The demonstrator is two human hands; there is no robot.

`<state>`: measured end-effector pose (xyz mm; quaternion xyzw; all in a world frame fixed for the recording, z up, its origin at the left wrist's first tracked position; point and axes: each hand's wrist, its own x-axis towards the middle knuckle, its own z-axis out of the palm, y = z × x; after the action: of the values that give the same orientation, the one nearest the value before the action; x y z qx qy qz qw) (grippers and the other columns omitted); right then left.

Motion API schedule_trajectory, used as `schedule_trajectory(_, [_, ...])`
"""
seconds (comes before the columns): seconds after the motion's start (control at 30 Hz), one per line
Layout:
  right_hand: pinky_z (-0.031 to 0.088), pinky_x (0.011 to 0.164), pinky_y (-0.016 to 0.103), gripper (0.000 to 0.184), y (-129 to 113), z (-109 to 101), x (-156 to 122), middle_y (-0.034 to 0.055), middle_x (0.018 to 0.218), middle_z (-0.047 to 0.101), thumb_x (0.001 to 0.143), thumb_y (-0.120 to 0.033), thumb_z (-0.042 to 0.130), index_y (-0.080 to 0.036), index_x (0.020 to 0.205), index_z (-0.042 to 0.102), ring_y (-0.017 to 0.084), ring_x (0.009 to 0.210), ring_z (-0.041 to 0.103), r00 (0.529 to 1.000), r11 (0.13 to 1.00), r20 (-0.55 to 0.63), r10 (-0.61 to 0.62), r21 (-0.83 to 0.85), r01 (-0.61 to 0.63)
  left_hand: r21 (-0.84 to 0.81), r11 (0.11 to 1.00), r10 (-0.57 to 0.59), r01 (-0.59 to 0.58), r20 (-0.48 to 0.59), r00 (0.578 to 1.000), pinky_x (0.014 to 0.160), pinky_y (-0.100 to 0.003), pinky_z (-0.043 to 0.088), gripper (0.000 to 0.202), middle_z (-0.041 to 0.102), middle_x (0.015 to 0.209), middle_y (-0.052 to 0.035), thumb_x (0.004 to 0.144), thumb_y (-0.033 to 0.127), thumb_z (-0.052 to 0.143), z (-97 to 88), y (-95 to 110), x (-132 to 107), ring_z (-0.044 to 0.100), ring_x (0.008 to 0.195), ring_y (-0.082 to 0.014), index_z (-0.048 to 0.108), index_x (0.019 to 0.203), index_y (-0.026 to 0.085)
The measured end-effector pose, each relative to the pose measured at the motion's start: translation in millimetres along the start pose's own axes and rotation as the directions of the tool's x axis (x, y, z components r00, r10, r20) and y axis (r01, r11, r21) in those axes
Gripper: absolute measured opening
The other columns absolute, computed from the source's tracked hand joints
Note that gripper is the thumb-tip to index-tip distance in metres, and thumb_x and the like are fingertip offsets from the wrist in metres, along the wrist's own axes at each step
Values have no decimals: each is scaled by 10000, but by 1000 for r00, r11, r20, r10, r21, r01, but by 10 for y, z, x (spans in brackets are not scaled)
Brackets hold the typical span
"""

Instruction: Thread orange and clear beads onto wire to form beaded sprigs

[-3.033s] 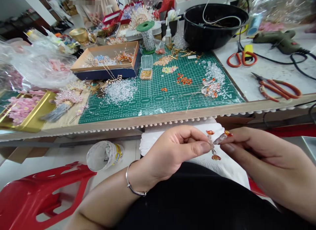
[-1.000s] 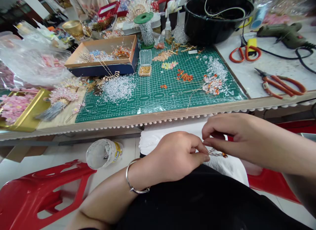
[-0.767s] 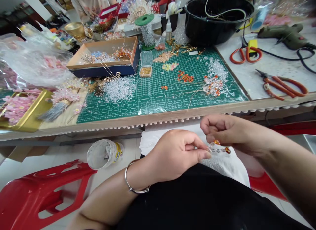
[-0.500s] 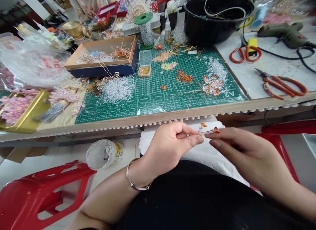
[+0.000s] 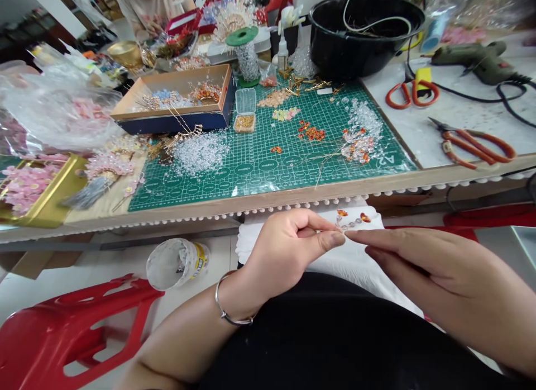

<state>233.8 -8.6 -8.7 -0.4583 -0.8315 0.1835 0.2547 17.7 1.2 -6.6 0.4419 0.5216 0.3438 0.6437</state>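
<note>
My left hand (image 5: 288,247) pinches a small beaded wire sprig (image 5: 353,223) between thumb and forefinger, over my lap. Clear beads run along the sprig, and two orange-red petal-like pieces stand at its tips. Close to the pinch point, the forefinger of my right hand (image 5: 444,272) reaches out straight, its tip at the base of the sprig. The right thumb lies lower and apart from that fingertip. Whether the right forefinger presses on a thin wire there is too small to tell. Similar beaded sprigs (image 5: 358,146) lie bundled on the green cutting mat (image 5: 259,180).
Loose orange pieces (image 5: 311,131) and clear beads (image 5: 200,152) lie on the mat. Pliers (image 5: 477,147), cutters (image 5: 412,95) and a glue gun (image 5: 473,60) are at right. Behind stand a black basin (image 5: 347,52) and a box (image 5: 176,119). A red stool (image 5: 42,334) is at lower left.
My right hand has shifted away from the orange tip, and its forefinger now points at the sprig's base. Both orange pieces show more fully. My left hand keeps its pinch.
</note>
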Motion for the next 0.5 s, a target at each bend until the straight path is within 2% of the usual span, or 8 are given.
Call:
schedule_trajectory(0.03, [486,399,247,234,-33,-12,3,-9,679,765,938,-271,542,-288,996,768,169,462,667,997,997,25,75,22,-76,59,998,25,-24,-13,1000,551,-247,370,243,597,609,28,745,389,856,-5,-3,1,483,571,-112,747,798,179])
schedule_trajectory(0.1, [444,352,234,200,-78,-34,9,-34,596,723,933,-308,564,-292,846,743,150,401,621,992,993,54,111,36,-113,199,976,98,-92,-20,995,552,-257,356,213,586,608,26,784,388,819,-11,1,2,469,567,-118,750,800,187])
schedule_trajectory(0.2, [492,485,260,202,-79,-80,46,-9,690,741,951,-251,551,-264,849,725,158,534,676,999,999,15,-46,-14,46,392,900,187,-189,43,981,678,-287,423,179,706,763,-17,867,355,727,-9,11,4,594,714,-167,755,792,196])
schedule_trajectory(0.3, [473,570,293,188,-7,-138,154,5,724,711,966,-261,558,-241,882,725,158,601,643,991,989,-15,-131,-76,129,415,884,178,-213,122,977,724,-296,432,159,732,805,-21,884,316,695,-5,-2,16,617,760,-173,753,790,201])
schedule_trajectory(0.37, [454,571,291,192,72,-153,263,1,707,679,951,-322,586,-242,847,725,158,610,607,1000,1000,6,-27,-11,27,295,941,123,-164,152,981,647,-278,409,130,705,757,-10,836,309,750,-3,-31,28,554,654,-135,744,778,192])
schedule_trajectory(0.43, [417,516,268,207,164,-125,373,-16,644,618,894,-403,661,-236,780,708,146,566,548,980,964,103,170,188,-187,106,992,48,-68,177,983,555,-258,343,167,645,667,13,756,314,832,0,-69,44,439,548,-92,733,764,179])
schedule_trajectory(0.47, [381,479,248,228,208,-92,419,-34,597,566,848,-433,715,-230,750,686,130,526,494,946,889,190,262,335,-314,7,1000,15,-17,190,982,531,-250,312,205,622,637,23,714,315,870,2,-89,52,398,523,-77,727,756,173])
schedule_trajectory(0.5, [342,450,229,240,249,-49,454,-55,562,517,800,-437,765,-225,746,666,112,493,444,902,764,299,311,487,-424,-87,996,-6,24,202,979,527,-243,303,240,617,629,26,675,311,900,4,-108,60,396,519,-68,720,746,168])
